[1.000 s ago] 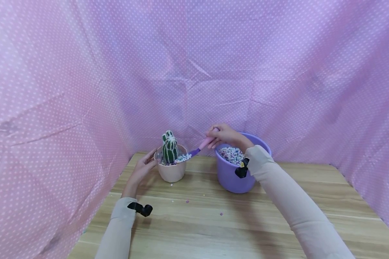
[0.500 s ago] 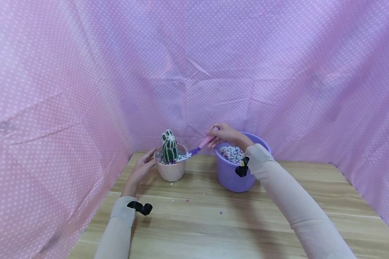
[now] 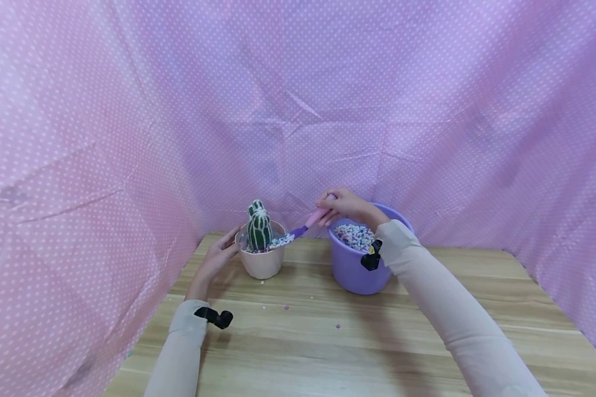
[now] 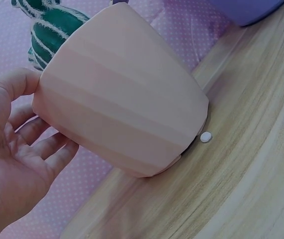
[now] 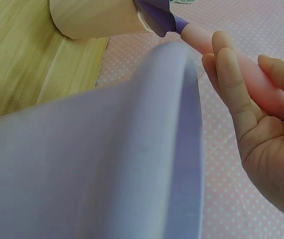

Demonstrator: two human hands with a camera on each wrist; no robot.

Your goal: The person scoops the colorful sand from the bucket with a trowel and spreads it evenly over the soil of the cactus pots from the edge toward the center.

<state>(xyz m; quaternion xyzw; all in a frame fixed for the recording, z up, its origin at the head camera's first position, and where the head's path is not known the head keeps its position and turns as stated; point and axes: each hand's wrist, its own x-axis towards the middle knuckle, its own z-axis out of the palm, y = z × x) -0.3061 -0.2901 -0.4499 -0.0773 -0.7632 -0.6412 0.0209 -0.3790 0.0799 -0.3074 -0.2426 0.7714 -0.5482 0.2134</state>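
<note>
A green cactus [image 3: 260, 229] with white lines stands in a pale pink flowerpot [image 3: 262, 266]. My left hand [image 3: 219, 255] holds the pot at its left side, thumb close to the rim and fingers curved along the wall, as the left wrist view [image 4: 27, 144] shows. My right hand [image 3: 345, 205] grips the pink handle of a small trowel [image 3: 300, 232]. Its purple blade, loaded with small white and coloured pebbles [image 3: 282, 241], lies over the pot's right rim beside the cactus. In the right wrist view the handle [image 5: 266, 92] runs between thumb and fingers.
A purple bucket [image 3: 360, 275] partly filled with similar pebbles [image 3: 352, 236] stands right of the pot, under my right wrist. A few stray pebbles [image 3: 286, 307] lie on the wooden table [image 3: 298, 353]. Pink dotted cloth [image 3: 298, 110] hangs behind and at both sides.
Almost nothing differs. The loaded trowel stays at the pot's right rim, and both hands keep their places; the view shifts very slightly.
</note>
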